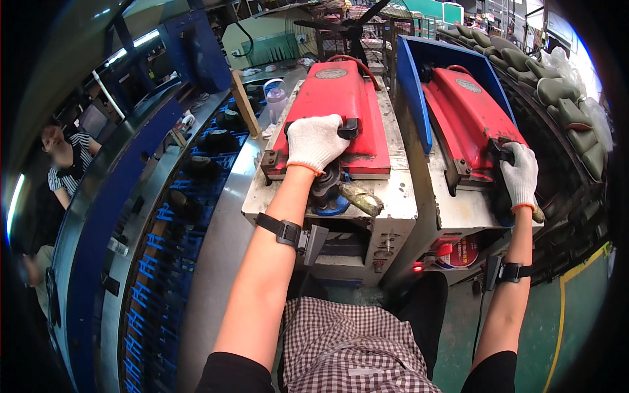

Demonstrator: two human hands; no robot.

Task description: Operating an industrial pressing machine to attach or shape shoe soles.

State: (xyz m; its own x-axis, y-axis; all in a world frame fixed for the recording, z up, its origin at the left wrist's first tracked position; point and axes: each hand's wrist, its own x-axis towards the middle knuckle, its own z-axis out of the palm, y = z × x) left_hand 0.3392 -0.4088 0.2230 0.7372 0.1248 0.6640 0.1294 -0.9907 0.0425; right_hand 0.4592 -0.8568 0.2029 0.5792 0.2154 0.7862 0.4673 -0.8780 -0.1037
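Observation:
Two machines with red metal covers stand side by side in front of me. My left hand (318, 141), in a white knit glove with an orange cuff, is closed over the black handle (349, 129) on the front of the left red cover (331, 92). My right hand (521, 173), gloved the same way, grips the black handle (500, 152) of the right red cover (466, 108). Both covers look lowered onto their pale machine bodies. Below my left hand, a worn lever wrapped in tape (362, 198) sticks out. The fingertips of both hands are partly hidden.
Left of me runs a conveyor with blue racks (141, 321) carrying dark shoe-like pieces. A purple-grey bottle (276, 105) stands by the left machine. A blue metal guard (414, 92) surrounds the right machine. Green-grey padded pieces (562, 92) lie at right. Another person (73, 157) sits far left.

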